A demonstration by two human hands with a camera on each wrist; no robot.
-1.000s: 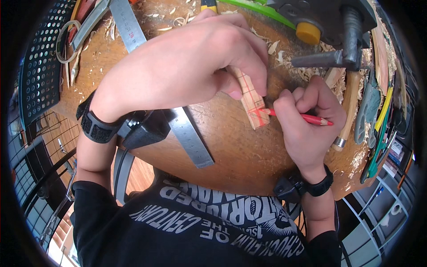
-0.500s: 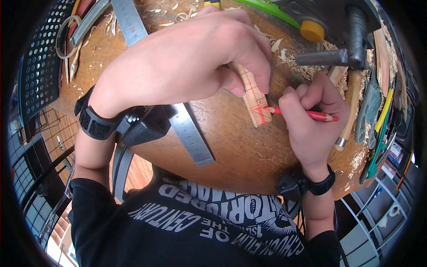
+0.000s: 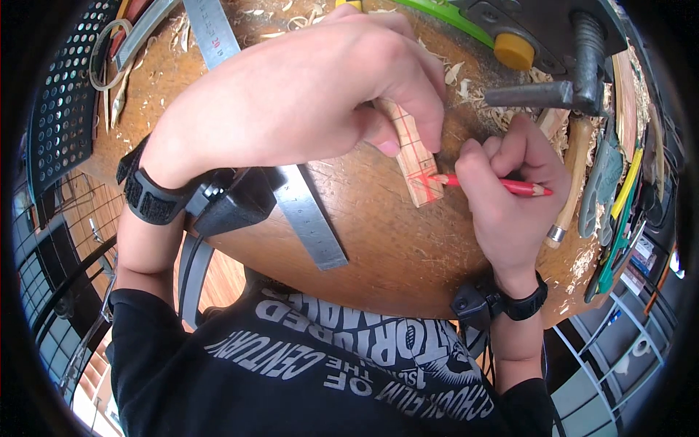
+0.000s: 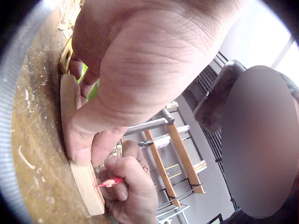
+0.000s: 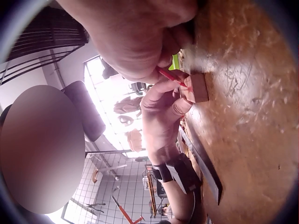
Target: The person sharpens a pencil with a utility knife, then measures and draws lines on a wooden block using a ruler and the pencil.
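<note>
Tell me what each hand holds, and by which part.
Left hand: the block, by its long sides. Right hand: the pencil, near its middle.

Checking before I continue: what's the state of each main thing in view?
Wooden block: marked with red lines, pinched by the left hand
Red pencil: in the right hand, tip at the block
Metal ruler: lying unheld, partly hidden
Workbench: strewn with wood shavings

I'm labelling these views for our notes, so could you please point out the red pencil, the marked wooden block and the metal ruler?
Red pencil (image 3: 523, 188), head view: on its red barrel.
Marked wooden block (image 3: 416, 154), head view: on its lined upper face.
Metal ruler (image 3: 309, 221), head view: on its numbered face.
</note>
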